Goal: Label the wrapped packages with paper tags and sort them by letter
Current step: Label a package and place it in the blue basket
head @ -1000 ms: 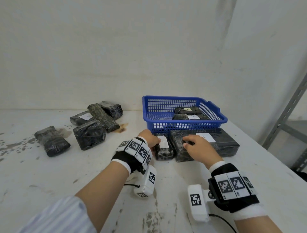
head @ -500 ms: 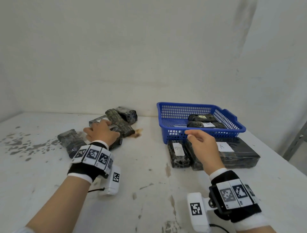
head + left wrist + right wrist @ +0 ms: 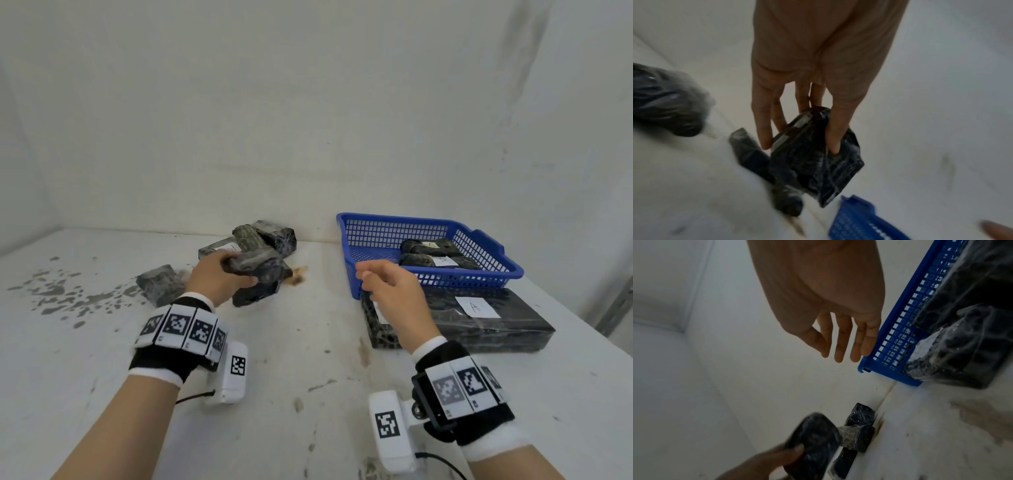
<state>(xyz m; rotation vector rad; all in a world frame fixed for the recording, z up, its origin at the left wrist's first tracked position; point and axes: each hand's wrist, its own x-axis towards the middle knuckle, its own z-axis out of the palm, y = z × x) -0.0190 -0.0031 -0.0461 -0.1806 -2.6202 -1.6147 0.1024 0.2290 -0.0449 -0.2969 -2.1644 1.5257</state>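
Left hand (image 3: 219, 277) grips a dark wrapped package (image 3: 255, 274) lifted off the pile (image 3: 263, 238) by the back wall. Right hand (image 3: 394, 291) hovers, fingers relaxed and holding nothing, before the blue basket (image 3: 493, 274); long A-tagged package (image 3: 479, 318) lies under it on the white table (image 3: 308, 377).

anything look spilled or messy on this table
Yes: a brown stain marks the white table beside the heap of wrapped packages, and grey splotches scatter across its left side, like worn paint or dried splashes.
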